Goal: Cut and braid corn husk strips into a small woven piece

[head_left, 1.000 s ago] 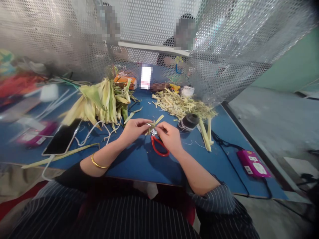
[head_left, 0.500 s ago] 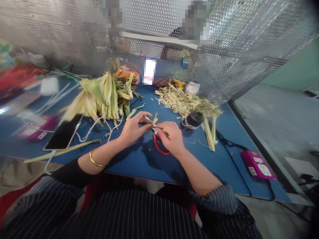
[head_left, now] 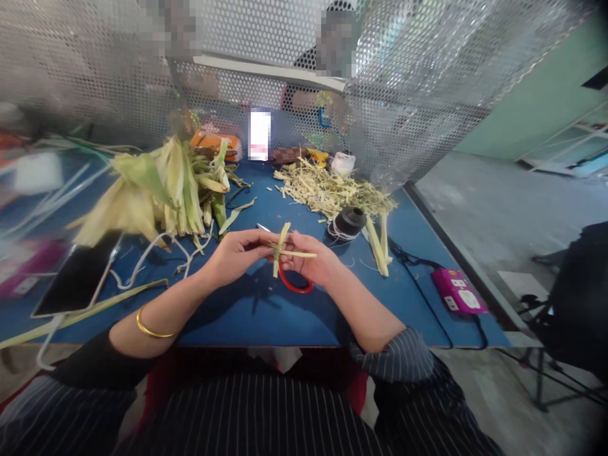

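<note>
Between left fingers (head_left: pixel 259 253) pinching it sits a husk cross (head_left: pixel 277 251), right fingers (head_left: pixel 298 242) behind, grip unclear

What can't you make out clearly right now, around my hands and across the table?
- Scissors, head view: left hand and right hand cover the middle; whether either grips them is unclear.
- Husk piece, head view: fingers cover part; its joins are too small.
- Pink box, head view: blurred near the left edge.
- Lit screen, head view: content pixelated.
</note>
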Tool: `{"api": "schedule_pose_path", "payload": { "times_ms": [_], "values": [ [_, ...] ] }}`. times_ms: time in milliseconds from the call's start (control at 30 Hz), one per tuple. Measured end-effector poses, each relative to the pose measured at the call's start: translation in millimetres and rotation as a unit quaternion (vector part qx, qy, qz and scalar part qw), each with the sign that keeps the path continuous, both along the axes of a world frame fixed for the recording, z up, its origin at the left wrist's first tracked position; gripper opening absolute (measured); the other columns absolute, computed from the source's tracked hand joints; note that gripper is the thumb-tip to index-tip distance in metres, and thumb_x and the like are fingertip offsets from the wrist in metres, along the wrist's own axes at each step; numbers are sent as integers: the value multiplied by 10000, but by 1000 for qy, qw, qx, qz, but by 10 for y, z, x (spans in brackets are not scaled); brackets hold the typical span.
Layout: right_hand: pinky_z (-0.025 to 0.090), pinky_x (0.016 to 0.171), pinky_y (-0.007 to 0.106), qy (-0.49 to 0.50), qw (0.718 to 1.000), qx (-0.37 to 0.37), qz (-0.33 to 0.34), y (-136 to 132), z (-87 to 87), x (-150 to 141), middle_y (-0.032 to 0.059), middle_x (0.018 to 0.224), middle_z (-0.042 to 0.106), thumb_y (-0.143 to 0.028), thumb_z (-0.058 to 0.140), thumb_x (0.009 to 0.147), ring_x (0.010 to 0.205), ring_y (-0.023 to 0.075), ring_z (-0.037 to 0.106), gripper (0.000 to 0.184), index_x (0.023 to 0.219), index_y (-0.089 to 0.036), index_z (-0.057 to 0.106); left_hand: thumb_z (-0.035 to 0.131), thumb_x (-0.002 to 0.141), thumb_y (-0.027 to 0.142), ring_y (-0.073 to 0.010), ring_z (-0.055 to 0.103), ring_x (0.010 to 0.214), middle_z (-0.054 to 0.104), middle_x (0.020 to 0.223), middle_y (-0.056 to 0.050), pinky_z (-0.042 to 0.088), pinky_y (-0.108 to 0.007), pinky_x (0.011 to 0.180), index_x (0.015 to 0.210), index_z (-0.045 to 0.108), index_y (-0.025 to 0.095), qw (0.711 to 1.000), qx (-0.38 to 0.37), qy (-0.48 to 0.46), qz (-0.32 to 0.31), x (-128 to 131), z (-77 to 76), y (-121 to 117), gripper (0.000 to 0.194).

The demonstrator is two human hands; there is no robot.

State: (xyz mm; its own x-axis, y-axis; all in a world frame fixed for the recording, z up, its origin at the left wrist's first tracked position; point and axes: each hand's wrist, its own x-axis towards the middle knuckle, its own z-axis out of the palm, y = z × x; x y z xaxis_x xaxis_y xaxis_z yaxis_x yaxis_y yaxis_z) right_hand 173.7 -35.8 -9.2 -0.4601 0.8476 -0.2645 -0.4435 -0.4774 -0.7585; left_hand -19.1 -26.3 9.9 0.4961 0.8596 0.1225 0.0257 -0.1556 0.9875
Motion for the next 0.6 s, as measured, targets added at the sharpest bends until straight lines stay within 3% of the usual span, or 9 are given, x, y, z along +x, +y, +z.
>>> {"api": "schedule_pose_path", "payload": {
  "times_ms": [100, 267, 467, 600],
  "values": [
    [510, 583, 232, -17, 998, 28, -60, -5, -71, -54, -20, 665, 633, -281, 798, 636, 556, 93, 579, 288, 813, -158, 607, 678, 756, 257, -169, 674, 784, 729, 916, -60, 542, -311, 803, 983, 717, 158, 999, -39, -13, -23, 14, 29, -27, 250],
    [479, 487, 209, -30, 996, 13, -81, -13, -127, -111, -46, 578, 586, -268, 767, 665, 476, 72, 516, 212, 711, -172, 584, 745, 699, 259, -202, 690, 827, 736, 932, -83, 553, -337, 783, 1066, 683, 158, 990, -107, -59, -77, 40, -2, -63, 386],
    [418, 375, 200, -63, 994, -5, -93, -54, -136, -209, -54, 500, 544, -227, 785, 595, 379, 65, 459, 223, 684, -159, 592, 719, 729, 270, -140, 666, 664, 731, 893, -85, 540, -282, 689, 968, 718, 139, 985, -137, -57, -92, 118, -56, -139, 273],
    [421, 359, 247, -81, 991, 10, -110, -99, -107, -261, -50, 456, 521, -283, 776, 616, 354, 103, 473, 255, 636, -182, 542, 682, 766, 327, -132, 637, 571, 706, 732, -61, 543, -279, 615, 900, 721, 136, 991, -110, -52, -51, 132, -140, -173, 236]
  ]
}}
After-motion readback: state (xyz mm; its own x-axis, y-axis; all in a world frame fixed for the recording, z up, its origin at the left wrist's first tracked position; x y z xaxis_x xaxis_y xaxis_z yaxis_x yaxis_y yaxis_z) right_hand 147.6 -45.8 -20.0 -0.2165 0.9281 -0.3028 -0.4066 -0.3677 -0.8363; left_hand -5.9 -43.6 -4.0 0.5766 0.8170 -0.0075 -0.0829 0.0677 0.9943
